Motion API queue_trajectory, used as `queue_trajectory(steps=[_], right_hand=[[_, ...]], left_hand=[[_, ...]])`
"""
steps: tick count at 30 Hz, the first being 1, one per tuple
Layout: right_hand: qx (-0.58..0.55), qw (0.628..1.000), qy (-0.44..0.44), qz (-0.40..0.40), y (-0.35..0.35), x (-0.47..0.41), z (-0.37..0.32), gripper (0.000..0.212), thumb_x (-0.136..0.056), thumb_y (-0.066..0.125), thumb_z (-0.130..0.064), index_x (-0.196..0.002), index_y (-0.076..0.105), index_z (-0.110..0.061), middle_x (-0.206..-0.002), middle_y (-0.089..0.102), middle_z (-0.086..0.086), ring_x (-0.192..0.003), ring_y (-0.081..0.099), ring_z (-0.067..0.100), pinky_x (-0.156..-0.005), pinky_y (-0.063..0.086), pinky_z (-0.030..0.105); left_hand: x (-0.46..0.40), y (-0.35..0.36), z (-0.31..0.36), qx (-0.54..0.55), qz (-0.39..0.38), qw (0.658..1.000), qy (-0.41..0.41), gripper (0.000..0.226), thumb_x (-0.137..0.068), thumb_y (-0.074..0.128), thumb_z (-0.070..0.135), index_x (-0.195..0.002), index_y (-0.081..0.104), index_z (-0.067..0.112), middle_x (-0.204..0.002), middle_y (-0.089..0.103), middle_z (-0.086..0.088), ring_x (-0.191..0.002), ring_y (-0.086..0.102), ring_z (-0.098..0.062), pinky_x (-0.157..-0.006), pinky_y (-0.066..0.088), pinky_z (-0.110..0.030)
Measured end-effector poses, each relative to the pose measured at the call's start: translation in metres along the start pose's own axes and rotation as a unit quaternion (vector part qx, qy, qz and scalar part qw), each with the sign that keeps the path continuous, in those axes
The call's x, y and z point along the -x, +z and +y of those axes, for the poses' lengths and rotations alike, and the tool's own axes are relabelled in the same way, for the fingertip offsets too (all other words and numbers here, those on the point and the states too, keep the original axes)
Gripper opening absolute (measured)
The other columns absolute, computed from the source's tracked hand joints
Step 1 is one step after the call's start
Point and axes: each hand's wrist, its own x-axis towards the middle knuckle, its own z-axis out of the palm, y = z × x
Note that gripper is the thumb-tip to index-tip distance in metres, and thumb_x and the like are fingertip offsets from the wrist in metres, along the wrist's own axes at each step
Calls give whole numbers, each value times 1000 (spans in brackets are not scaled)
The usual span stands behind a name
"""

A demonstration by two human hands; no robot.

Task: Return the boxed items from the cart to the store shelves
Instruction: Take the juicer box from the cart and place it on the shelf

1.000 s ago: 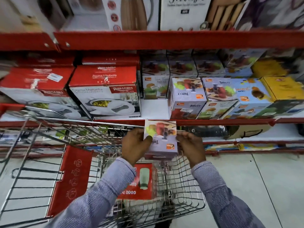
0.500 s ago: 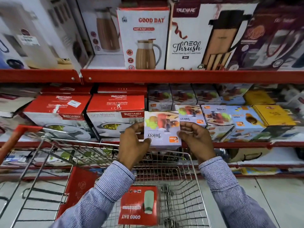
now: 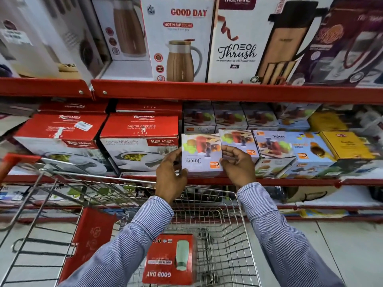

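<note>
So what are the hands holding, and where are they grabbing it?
A juicer box, held by its two sides: the left hand on its left edge, the right hand on its right edge, at the shelf front.

red shelf [image 3: 207,180] holds rishabh boxes [image 3: 138,141] beside juicer boxes [image 3: 273,150].

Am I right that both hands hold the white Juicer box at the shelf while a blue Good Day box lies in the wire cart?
Nearly. The head view shows the left hand and right hand holding the white Juicer box at the shelf, but the Good Day box in the wire cart is red, not blue.
</note>
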Motion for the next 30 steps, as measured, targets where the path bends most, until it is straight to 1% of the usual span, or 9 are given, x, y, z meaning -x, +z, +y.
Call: queue_trajectory(steps=[2,5,8,11,13,17,20,25,30], right_hand=[[2,1000,3,2,1,-6,-1,39,-82,67,-5,-117,66,-22,-111,71,0,-97,65,9,-95,53,34],[9,1000,-4,11,2,-11,-4,40,-82,65,-2,-116,67,-23,-108,72,-2,-89,65,0,-82,52,20],[21,999,-27,15,1,-14,-6,42,-82,63,0,-107,69,-33,-115,70,-5,-71,68,1,-62,51,9],[25,999,-30,19,2,-13,-10,46,-82,62,0,-100,67,-42,-103,71,-15,-80,70,34,-61,59,30],[30,999,-28,25,4,-15,-10,48,-82,62,1,-99,68,-43,-90,70,-23,-75,70,35,-62,60,35],[46,998,-21,28,7,-20,-6,47,-81,60,1,-107,70,-36,-98,73,-13,-59,65,8,-51,50,14],[56,998,1,18,11,-22,-2,48,-81,59,3,-112,69,-33,-110,71,-8,-65,60,-6,-61,48,14],[101,995,-1,-9,14,-25,-10,47,-84,64,-5,-128,60,-20,-122,68,3,-102,65,16,-94,53,32],[263,962,-50,-45,25,-24,-15,51,-88,56,-20,-137,48,-11,-127,63,11,-122,48,33,-98,46,37]], left_hand=[[-5,3,2,24,0,1000,-13,64,-89,60,-4,-143,44,25,-132,53,6,-104,61,-10,-72,56,-11],[-12,5,2,39,5,999,-18,64,-90,58,-3,-143,44,28,-131,55,9,-107,61,-9,-80,58,-24],[-17,5,0,36,9,999,-12,63,-90,58,-3,-143,44,27,-123,52,15,-93,59,4,-68,50,-6],[-21,8,-4,57,17,998,-16,64,-90,57,-4,-144,44,29,-128,56,11,-102,64,-7,-78,58,-21],[-24,10,-7,60,23,998,-20,65,-90,58,-4,-143,44,31,-125,61,8,-102,68,-17,-82,61,-34],[-26,16,-10,52,23,998,-20,63,-89,56,-6,-144,44,24,-122,60,10,-106,62,-9,-71,51,-4],[-26,19,-10,29,29,999,-15,61,-90,55,-6,-144,45,19,-129,60,4,-109,57,-6,-83,48,-12],[-29,27,-13,-49,71,996,34,50,-89,55,-6,-136,54,12,-134,61,-10,-118,61,-25,-106,49,-37],[-32,34,-9,-113,88,988,61,40,-89,51,-9,-123,65,5,-130,63,-17,-117,63,-29,-105,42,-24]])
